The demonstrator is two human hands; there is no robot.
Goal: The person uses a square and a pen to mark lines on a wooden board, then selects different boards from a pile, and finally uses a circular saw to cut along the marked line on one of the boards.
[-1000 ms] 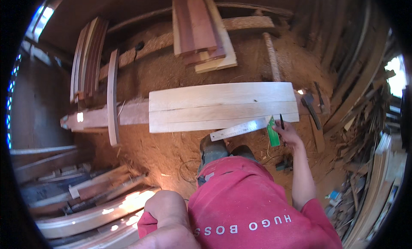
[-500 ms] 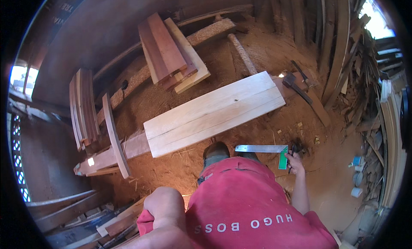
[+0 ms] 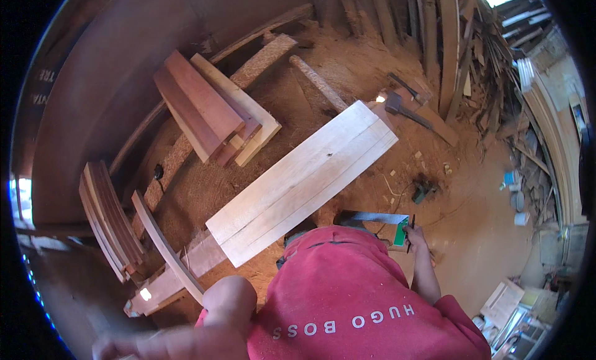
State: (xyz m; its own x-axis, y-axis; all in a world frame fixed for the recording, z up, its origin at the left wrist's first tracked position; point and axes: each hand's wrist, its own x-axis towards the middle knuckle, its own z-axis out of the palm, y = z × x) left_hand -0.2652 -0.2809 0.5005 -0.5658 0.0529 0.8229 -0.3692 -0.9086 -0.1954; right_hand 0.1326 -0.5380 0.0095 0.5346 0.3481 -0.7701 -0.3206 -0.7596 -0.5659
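My right hand (image 3: 417, 239) is low at my right side, closed around a try square (image 3: 380, 218) with a steel blade and a green stock; a dark pencil sticks up from the same hand. The square is off the wide pale board (image 3: 304, 180), which lies in front of me across a long wooden beam (image 3: 167, 279). My left hand (image 3: 121, 346) is at the lower left edge, blurred, away from the board, with my bent arm above it. Whether it holds anything I cannot make out. My red shirt fills the lower middle.
A stack of reddish and pale boards (image 3: 211, 111) lies beyond the board. Curved wooden pieces (image 3: 108, 223) stand at the left. A hammer-like tool (image 3: 397, 105) and a small dark tool (image 3: 424, 189) lie on the sawdust floor. Planks and scraps (image 3: 472, 62) are piled at the right.
My right hand has carried the square off the pale board's edge down to my right side. The view has swung, so the board now runs diagonally.
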